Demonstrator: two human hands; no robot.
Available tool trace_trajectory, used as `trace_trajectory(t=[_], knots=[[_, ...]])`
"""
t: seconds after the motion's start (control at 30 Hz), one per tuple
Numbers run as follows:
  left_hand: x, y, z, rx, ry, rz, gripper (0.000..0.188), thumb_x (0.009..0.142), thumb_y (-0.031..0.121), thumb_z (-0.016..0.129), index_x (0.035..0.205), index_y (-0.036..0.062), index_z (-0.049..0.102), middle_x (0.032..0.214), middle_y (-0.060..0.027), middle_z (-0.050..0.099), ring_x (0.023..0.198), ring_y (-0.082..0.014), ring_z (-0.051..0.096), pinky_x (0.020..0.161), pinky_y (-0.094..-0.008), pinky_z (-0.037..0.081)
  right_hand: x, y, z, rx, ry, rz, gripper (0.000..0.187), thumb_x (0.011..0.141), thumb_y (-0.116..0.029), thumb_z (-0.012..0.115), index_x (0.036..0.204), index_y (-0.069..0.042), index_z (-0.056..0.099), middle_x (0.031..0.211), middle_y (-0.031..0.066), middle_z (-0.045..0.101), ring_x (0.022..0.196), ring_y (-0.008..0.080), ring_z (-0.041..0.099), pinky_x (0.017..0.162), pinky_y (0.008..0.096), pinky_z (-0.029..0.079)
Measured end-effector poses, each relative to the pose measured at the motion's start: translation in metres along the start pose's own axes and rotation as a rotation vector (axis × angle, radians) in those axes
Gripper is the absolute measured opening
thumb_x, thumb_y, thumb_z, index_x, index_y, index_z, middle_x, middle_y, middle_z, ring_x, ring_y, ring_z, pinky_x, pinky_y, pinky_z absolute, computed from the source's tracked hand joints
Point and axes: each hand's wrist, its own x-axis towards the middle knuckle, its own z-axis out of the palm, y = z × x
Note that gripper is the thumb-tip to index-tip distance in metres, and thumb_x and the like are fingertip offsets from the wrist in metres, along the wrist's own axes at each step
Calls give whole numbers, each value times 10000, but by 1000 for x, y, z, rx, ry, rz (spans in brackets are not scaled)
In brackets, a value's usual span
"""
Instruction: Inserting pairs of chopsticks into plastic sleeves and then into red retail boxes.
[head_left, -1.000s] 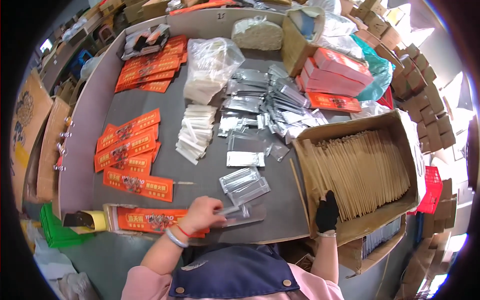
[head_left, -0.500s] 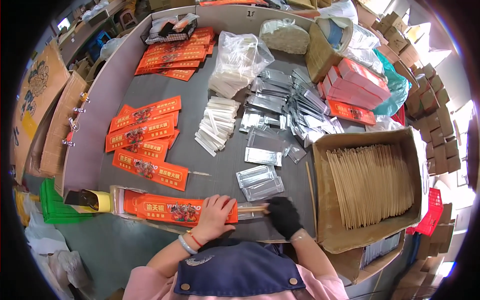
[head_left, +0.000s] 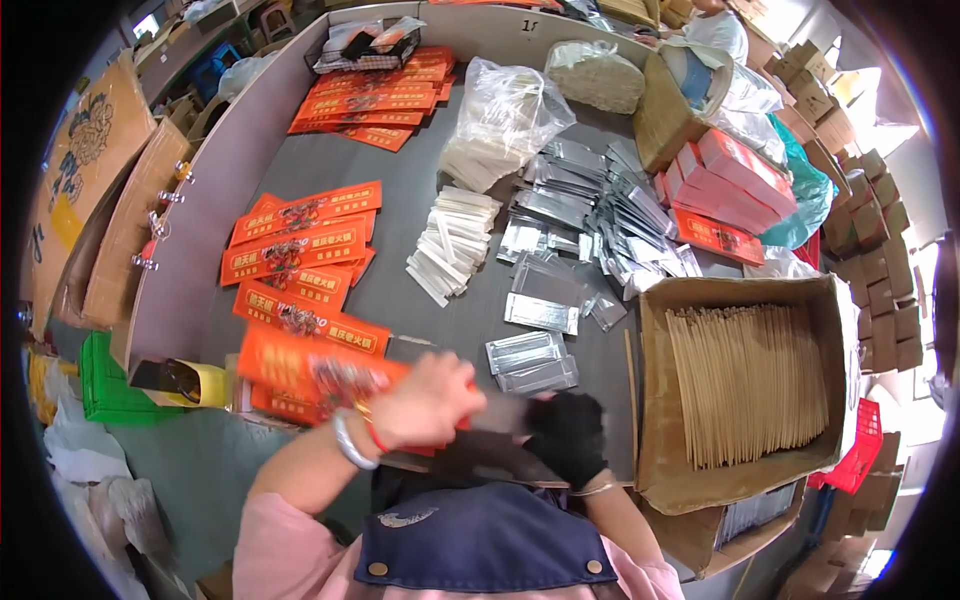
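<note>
My left hand (head_left: 430,402) is closed on the right end of a red printed paper chopstick sleeve (head_left: 310,370), which is lifted, tilted and smeared by motion. Beneath it, more red sleeves (head_left: 285,402) lie in a holder at the table's front edge. My right hand (head_left: 567,438), in a black glove, is curled at the front of the table, just right of the left hand. A blurred greyish strip shows between the two hands; what the gloved fingers hold is hidden. Left of centre, beyond my left hand, several red sleeves (head_left: 290,255) lie in an overlapping pile.
A cardboard box of wooden chopsticks (head_left: 750,385) stands at the right. Mid-table lie white paper packets (head_left: 455,240), silvery flat packets (head_left: 540,312) and a clear plastic bag (head_left: 500,115). One loose chopstick (head_left: 631,400) lies beside the box. A grey partition (head_left: 205,170) borders the left.
My left hand has raised the sleeve off the stack, its left end tilting up. The chopsticks seen at my right hand before are no longer distinguishable. The whole view has shifted slightly.
</note>
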Motion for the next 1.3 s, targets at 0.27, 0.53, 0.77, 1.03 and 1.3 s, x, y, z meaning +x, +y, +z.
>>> trace_trajectory(t=[0.27,0.53,0.77,1.03,1.3], knots=[[-61,-14,70,-59,440,-596,816,628,385,846,1290,17,541,1382,-220,407,1291,-417,363,1090,-544,277,-15,-8,-7,-48,151,70,621,633,-474,803,1086,-104,596,969,82,602,923,295,581,850,441,394],[-61,-1,105,-319,466,-679,995,624,465,857,1384,-13,430,1466,-214,334,1406,-421,230,1157,-549,145,-15,-22,-9,-184,-37,37,626,653,-501,777,1106,-107,602,1012,70,601,981,270,553,930,460,332],[-58,-3,104,-319,419,-617,908,674,387,842,1385,-1,432,1476,-213,334,1399,-428,245,1152,-545,174,22,-52,60,36,-34,-129,655,656,-492,782,1145,-96,601,1045,109,607,1000,294,560,897,474,367],[21,-114,59,-130,786,-301,383,750,60,703,1116,4,603,1172,-179,565,1105,-412,513,991,-462,420,-15,70,-14,-45,424,263,518,735,-245,794,1163,-32,593,1128,175,607,1078,359,566,949,444,439],[8,-88,74,-16,545,-336,78,768,164,725,817,126,678,850,-10,609,906,-253,549,783,-399,420,-130,175,-25,-585,523,801,449,812,-247,714,1146,28,596,1104,207,598,1063,375,560,927,448,453]])
